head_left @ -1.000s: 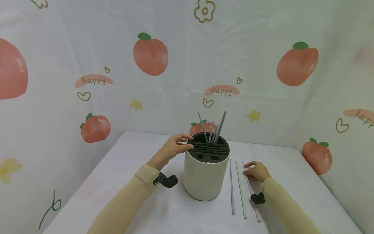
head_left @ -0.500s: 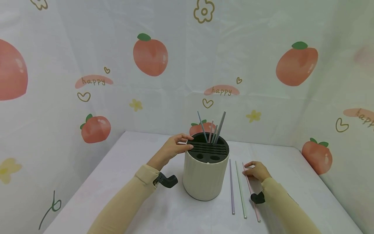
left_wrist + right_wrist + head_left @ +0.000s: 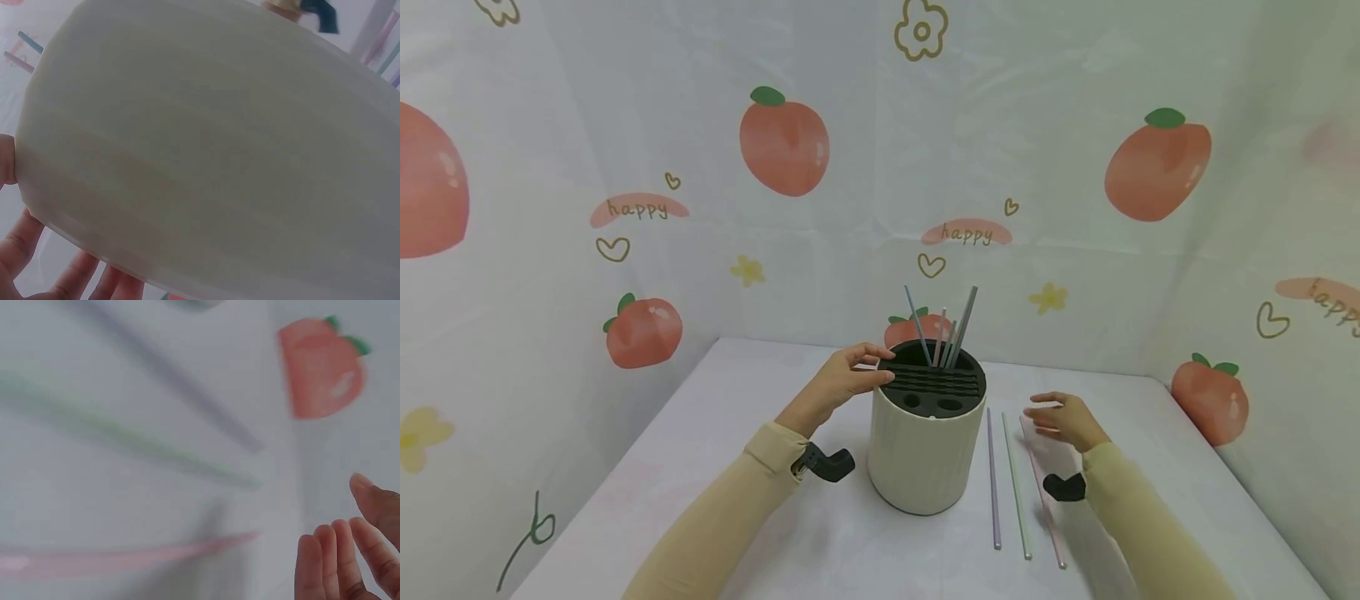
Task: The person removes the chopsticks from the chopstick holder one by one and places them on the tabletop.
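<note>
A cream ribbed utensil holder [image 3: 922,458] with a black slotted top [image 3: 934,382] stands upright on the table. My left hand [image 3: 842,382] holds it at the upper left rim, thumb and fingers bent against the edge; in the left wrist view its pale wall fills most of the picture. Several thin sticks [image 3: 967,321] rise from the back opening. To the right lie a purple stick [image 3: 994,483], a green stick [image 3: 1017,492] and a pink stick [image 3: 1045,504], roughly side by side. My right hand [image 3: 1070,421], fingers extended and holding nothing, hovers over the pink stick's far end.
The white table [image 3: 760,533] meets a cloth backdrop [image 3: 850,275] printed with peaches, hearts and flowers. Both wrists carry dark camera mounts; the left mount [image 3: 827,463] is close to the holder's wall.
My right hand has lifted away from the pink stick, moving slightly up and right with its fingers straightening. The pink stick stays on the table. My left hand keeps its place on the holder.
</note>
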Motion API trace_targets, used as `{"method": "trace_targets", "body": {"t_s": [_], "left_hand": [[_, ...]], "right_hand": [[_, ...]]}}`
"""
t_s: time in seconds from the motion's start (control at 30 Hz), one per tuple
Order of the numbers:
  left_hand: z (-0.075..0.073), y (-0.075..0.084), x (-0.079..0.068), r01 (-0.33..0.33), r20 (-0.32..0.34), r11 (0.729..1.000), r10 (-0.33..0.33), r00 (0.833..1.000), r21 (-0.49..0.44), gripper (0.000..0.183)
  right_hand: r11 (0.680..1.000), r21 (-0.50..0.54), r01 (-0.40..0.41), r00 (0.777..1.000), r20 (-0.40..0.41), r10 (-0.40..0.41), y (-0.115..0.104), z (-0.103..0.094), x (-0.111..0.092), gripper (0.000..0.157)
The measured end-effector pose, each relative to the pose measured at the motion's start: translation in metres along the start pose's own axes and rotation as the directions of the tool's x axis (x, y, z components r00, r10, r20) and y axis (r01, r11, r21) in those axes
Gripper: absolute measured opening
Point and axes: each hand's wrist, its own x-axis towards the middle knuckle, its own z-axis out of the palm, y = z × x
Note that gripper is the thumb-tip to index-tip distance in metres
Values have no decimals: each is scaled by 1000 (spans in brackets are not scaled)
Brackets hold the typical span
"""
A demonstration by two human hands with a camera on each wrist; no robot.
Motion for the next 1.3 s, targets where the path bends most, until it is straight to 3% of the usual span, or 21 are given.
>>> {"method": "trace_targets", "body": {"t_s": [0.1, 0.2, 0.27, 0.37, 0.47, 0.53, 0.6, 0.73, 0.83, 1.3], "left_hand": [[0, -1, 0, -2, -2, 1000, 2, 1000, 0, 35], [-1, -2, 0, -4, -2, 1000, 4, 1000, -1, 36], [-1, -2, 0, -6, -2, 1000, 6, 1000, 0, 35], [-1, -3, 0, -4, -4, 1000, 4, 1000, 2, 35], [0, -3, 0, -3, -5, 1000, 3, 1000, 4, 35], [0, -2, 0, -4, -4, 1000, 4, 1000, 0, 35], [0, -2, -1, -5, -2, 1000, 5, 1000, -3, 35], [0, -2, 0, -8, -2, 1000, 8, 1000, -7, 35], [0, -3, 0, -9, -2, 1000, 9, 1000, -9, 35], [-1, -2, 1, -13, 3, 1000, 13, 1000, 2, 37]], "right_hand": [[986, 105, 132, 991, 23, -135, -31, -4, -4, 48], [931, 252, 265, 961, 8, -276, -67, -3, -11, 31], [868, 345, 357, 926, -6, -378, -88, 2, -16, 24], [773, 424, 472, 860, -27, -510, -116, 14, -25, 26], [720, 426, 549, 800, -19, -599, -135, 29, -33, 27], [723, 376, 579, 781, -2, -625, -142, 40, -36, 27], [747, 300, 594, 778, 25, -628, -146, 51, -38, 27], [796, 137, 589, 797, 66, -601, -146, 68, -36, 31], [816, 58, 575, 813, 76, -578, -145, 76, -33, 36], [846, -19, 533, 841, 121, -527, -141, 90, -26, 27]]}}
